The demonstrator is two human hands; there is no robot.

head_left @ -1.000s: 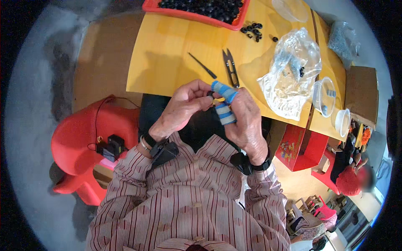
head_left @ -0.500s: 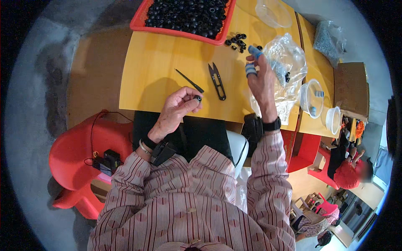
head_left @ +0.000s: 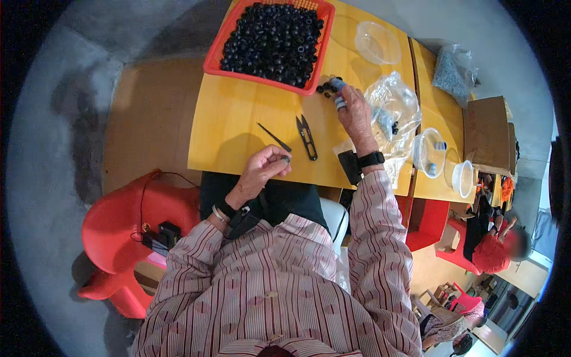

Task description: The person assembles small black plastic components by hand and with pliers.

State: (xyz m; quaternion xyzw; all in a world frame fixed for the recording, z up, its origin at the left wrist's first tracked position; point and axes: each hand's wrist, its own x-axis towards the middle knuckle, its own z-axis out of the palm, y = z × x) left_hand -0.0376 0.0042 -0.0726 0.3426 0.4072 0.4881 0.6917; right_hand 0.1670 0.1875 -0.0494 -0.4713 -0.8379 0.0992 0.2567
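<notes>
My left hand [head_left: 262, 174] is closed near the table's front edge, pinching a small black hollow plastic part [head_left: 286, 159] between thumb and fingertips. Blue and white wraps cover fingertips of my right hand [head_left: 357, 118], which reaches over the table. Its fingers are stretched out and apart, at a small pile of black plastic parts [head_left: 325, 88]; the fingertips partly hide the pile. Just beyond my left hand lies a thin black pointed tool [head_left: 274, 137]. Black thread snips [head_left: 307, 138] rest between my two hands.
A red basket [head_left: 257, 78] full of black parts stands at the far side. Right of my right hand lies a clear plastic bag [head_left: 404, 98] with small pieces. Clear tubs [head_left: 421, 156], a bag of grey pieces [head_left: 455, 74] and a cardboard box [head_left: 489, 134] stand farther right.
My right hand has moved left and come down to the small pile of black parts. My left hand keeps its pinch on the part. The whole view has shifted somewhat.
</notes>
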